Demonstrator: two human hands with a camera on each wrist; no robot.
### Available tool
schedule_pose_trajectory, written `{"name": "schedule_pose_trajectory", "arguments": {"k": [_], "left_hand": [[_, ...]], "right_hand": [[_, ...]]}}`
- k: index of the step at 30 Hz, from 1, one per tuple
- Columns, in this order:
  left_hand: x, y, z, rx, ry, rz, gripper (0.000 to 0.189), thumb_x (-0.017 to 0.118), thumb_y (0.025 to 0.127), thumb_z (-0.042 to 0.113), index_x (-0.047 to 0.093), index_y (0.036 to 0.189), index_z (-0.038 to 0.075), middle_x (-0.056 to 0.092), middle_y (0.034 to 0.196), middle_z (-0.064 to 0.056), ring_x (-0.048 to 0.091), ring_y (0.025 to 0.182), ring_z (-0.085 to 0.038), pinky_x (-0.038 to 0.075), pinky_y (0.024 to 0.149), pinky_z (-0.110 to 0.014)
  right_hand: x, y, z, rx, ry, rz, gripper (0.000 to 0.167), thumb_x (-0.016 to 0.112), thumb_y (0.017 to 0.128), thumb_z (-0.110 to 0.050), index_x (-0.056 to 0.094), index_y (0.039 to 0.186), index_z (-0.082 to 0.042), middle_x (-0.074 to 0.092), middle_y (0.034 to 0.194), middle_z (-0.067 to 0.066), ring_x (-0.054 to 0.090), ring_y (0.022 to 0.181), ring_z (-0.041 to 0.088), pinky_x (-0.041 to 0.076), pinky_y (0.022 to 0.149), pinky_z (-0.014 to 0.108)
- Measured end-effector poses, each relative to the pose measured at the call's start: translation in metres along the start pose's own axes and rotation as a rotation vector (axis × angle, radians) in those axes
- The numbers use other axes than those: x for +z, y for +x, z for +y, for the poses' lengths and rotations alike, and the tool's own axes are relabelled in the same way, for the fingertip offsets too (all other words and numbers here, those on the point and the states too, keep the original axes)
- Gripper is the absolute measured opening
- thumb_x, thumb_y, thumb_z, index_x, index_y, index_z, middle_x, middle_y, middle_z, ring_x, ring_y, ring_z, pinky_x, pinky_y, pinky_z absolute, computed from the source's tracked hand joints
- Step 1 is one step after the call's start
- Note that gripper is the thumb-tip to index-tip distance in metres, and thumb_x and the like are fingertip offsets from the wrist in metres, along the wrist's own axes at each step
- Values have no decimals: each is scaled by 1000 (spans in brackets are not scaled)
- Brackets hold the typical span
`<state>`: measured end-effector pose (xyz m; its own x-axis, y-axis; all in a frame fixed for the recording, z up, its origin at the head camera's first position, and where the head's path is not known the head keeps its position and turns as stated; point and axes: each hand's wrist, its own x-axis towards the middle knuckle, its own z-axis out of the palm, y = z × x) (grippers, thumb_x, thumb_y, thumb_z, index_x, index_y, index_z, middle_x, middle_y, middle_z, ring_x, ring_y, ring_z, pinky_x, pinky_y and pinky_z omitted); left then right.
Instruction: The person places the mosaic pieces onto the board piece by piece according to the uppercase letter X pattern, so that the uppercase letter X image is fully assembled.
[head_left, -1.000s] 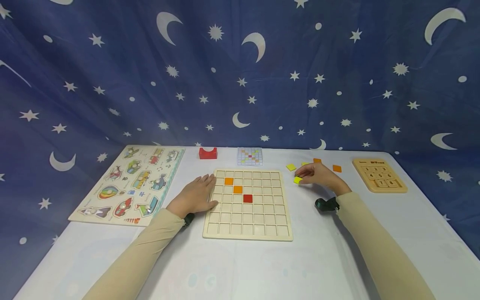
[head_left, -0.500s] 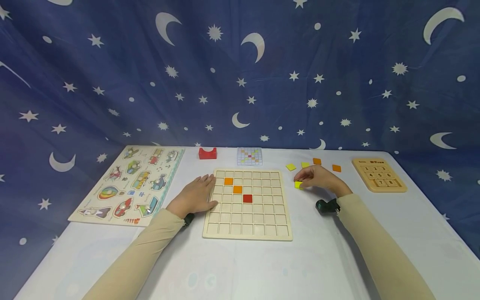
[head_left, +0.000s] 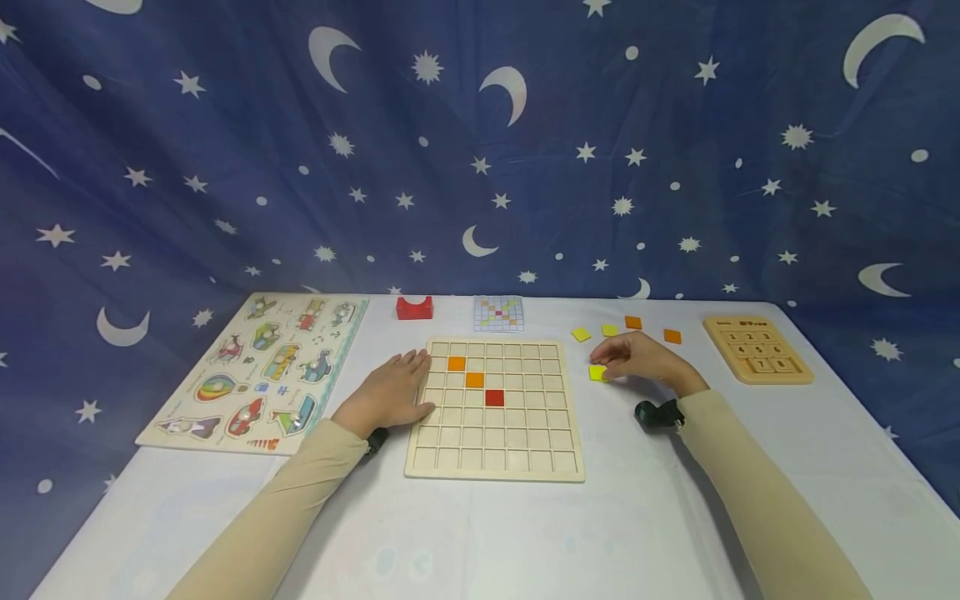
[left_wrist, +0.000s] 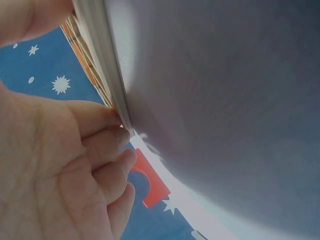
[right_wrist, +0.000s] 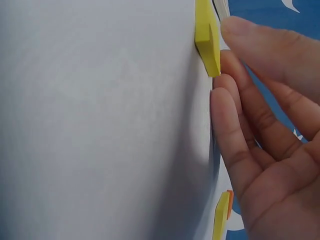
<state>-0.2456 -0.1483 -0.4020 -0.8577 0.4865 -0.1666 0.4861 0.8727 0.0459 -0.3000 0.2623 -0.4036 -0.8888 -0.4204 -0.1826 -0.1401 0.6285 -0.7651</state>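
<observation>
My left hand lies with fingers extended along the left edge of a wooden grid board. In the left wrist view its fingertips are right at the board's edge. Two orange tiles, the nearer one included, and a red tile form a diagonal on the grid. To the board's right, my right hand is over a yellow tile on the table. From the right wrist, the yellow piece has a stepped outline; thumb and loosely bent fingers are beside it, not pinching.
Behind the right hand lie two more yellow tiles and two orange tiles. A grid pattern card and a red arch block are at the back. A picture puzzle is left, a wooden number board right.
My right hand has lowered the yellow tile slightly nearer to me onto the table and loosened its pinch. The left hand stays at the board's edge.
</observation>
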Motion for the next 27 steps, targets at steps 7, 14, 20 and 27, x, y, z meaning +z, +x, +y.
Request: {"name": "schedule_pose_trajectory", "arguments": {"k": [7,14,20,27], "left_hand": [[0,-1,0,-1,4,7,75,52,91,39,27,145,-6,27,153,-21,26,142,-36,23,118,-46],[0,-1,1,5,6,10,75,52,91,39,27,145,-7,28,152,-21,27,142,-36,23,118,-46],[0,0,1,4,10,14,75,52,91,39,28,144,-7,28,152,-21,27,141,-36,24,118,-46],[0,0,0,8,12,9,75,52,90,38,27,145,-7,28,152,-22,27,141,-37,24,118,-46]], "right_hand": [[-1,-4,3,12,-36,18,35,73,78,-6,65,111,3,66,111,19,60,91,16,50,78,16],[0,-4,2,15,-49,32,38,79,72,-8,67,107,2,68,103,15,58,87,16,51,74,16],[-3,-2,9,-86,-31,-1,35,82,69,-16,70,99,-2,68,90,5,57,75,14,51,67,17],[3,-1,2,30,-103,36,36,80,70,-6,68,103,3,66,92,11,54,79,15,49,68,17]]}}
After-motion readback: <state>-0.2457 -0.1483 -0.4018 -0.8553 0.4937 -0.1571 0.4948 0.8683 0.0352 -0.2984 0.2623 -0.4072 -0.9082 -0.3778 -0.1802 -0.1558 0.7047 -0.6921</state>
